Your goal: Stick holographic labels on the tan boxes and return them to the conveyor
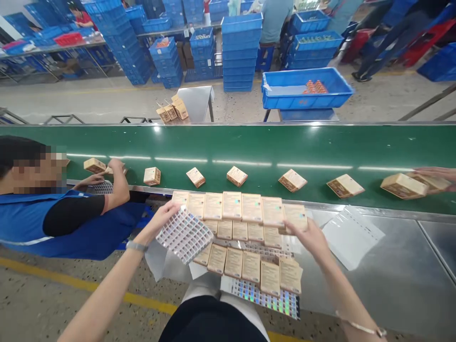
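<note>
My left hand [161,221] grips a white sheet of small stickers [185,235] by its upper corner, close to the left end of a row of small tan cartons [232,206]. At that row's right end, my right hand [308,235] has its thumb and fingers around a carton [295,216]. A lower row of cartons [233,262] lies nearer to me, with more cartons between the two rows. Under the lower row pokes out a shiny holographic sticker sheet [265,297], just above my lap.
Beyond the metal table [402,266] runs a green conveyor belt [228,142] with several spaced cartons. A co-worker in a blue vest [81,228] handles cartons at left; another person's hand [436,175] touches cartons at right. A clear plastic bag [351,237] lies on the table.
</note>
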{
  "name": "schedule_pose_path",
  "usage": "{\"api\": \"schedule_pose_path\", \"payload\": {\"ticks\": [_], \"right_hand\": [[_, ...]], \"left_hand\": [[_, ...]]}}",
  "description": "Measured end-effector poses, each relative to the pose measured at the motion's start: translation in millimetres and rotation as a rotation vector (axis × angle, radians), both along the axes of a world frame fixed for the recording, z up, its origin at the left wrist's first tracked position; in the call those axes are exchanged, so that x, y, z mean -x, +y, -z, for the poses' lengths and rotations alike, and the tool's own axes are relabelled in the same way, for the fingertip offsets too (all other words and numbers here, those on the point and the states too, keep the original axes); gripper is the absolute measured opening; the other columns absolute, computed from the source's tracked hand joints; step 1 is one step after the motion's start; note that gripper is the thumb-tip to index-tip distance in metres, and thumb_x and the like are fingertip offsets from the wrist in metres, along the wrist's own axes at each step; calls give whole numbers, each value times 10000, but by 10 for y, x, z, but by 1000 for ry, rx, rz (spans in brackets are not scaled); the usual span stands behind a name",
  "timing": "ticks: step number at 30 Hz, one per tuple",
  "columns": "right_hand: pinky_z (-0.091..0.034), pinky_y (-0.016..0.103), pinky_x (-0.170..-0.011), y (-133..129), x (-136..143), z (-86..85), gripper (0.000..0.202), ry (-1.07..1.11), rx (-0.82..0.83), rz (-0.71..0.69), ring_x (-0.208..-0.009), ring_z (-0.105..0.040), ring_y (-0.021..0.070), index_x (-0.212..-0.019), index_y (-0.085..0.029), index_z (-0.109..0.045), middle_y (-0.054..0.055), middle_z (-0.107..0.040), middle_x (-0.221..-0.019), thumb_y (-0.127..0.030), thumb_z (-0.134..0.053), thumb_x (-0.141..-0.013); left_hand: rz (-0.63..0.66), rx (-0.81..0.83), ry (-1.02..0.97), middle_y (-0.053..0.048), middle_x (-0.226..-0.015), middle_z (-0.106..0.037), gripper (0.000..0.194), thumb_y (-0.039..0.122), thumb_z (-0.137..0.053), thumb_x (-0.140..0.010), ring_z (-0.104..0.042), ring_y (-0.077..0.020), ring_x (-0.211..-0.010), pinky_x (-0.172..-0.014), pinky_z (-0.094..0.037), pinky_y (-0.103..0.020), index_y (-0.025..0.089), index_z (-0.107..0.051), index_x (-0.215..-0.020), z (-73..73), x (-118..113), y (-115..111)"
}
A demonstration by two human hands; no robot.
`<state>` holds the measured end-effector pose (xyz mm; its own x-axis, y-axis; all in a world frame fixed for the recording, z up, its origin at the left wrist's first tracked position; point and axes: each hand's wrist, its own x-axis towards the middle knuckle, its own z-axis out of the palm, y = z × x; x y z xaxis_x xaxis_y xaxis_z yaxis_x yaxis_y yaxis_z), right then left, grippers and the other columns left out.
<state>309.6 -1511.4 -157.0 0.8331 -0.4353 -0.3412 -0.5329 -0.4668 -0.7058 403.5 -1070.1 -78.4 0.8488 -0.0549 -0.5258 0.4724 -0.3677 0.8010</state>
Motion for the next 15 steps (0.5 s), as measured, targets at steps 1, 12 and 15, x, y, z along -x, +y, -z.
{"api": "schedule_pose_path", "payload": {"ticks": [1,12,15], "right_hand": [[-538,470,-868,-68,-274,4,452,-12,5,-8,-1034,-676,385,-895,-200,-735,149,-759,-989,-576,-692,-649],[-519,490,-884,-509,-2776,591,399,34,56,15,-1019,-690,395,-941,-141,-764,172,-772,-961,-464,-726,-711],[-538,482,-870,-574,-3000,894,375,78,48,55,-980,-706,328,-963,-148,-737,156,-765,-980,-467,-722,-768]], "left_hand": [[1,21,-1,-3,-730,-588,456,581,-758,-617,-561,-157,-672,-593,-452,-244,166,-624,-751,12,-257,-48],[132,142,-6,9,-762,-608,233,359,-603,-954,-532,-86,-573,-534,-465,-222,131,-623,-907,589,-2685,-610],[147,173,-21,-2,-808,-629,278,400,-572,-970,-566,-99,-606,-548,-491,-232,129,-630,-958,879,-2925,-723]]}}
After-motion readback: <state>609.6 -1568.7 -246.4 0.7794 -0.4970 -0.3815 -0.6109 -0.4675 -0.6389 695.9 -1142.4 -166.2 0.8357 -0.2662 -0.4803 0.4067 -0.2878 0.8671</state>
